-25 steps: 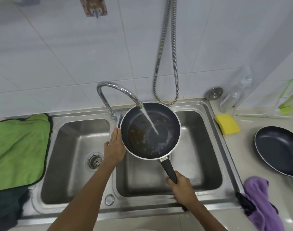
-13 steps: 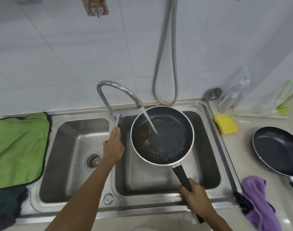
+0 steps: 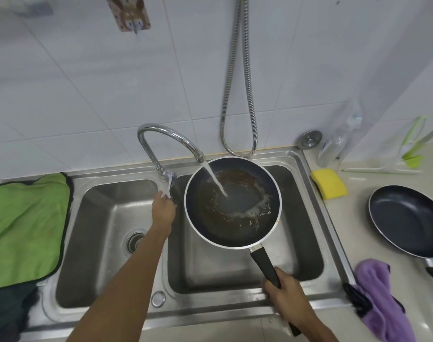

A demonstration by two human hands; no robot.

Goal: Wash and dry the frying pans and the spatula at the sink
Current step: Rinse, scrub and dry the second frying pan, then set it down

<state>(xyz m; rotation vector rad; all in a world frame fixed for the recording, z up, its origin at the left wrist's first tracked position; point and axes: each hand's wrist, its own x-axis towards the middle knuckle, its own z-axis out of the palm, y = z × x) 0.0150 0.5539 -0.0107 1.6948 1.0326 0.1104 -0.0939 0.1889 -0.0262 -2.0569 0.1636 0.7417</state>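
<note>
1. Right hand (image 3: 288, 301) – fingers wrapped tight round the black handle (image 3: 266, 266) of the dirty frying pan (image 3: 232, 202), which is held over the right sink basin (image 3: 297, 262).
2. Left hand (image 3: 163, 208) – fingertips pinching the tap lever (image 3: 168, 180) just ahead of them; can't tell how hard.
3. Change: a second ago the left hand steadied the pan rim; now it's on the lever, and the pan has shifted right. Stream from the faucet (image 3: 171, 137) now lands mid-pan – brown residue pushed into a ring with foam at its edge.
4. Meaning, as I read it: rinse of pan one is underway, scrub and dry not yet done.
5. Right of the gripping hand, on the tabletop: second frying pan (image 3: 408, 218), purple cloth (image 3: 380, 299), yellow sponge (image 3: 330, 182) further out.
6. Far left of the lever hand: green towel (image 3: 25, 225).
7. Can't pick out the spatula for certain.
8. Writing: clear bottle (image 3: 334, 146) has a bluish label – unreadable. Nothing else legible.
</note>
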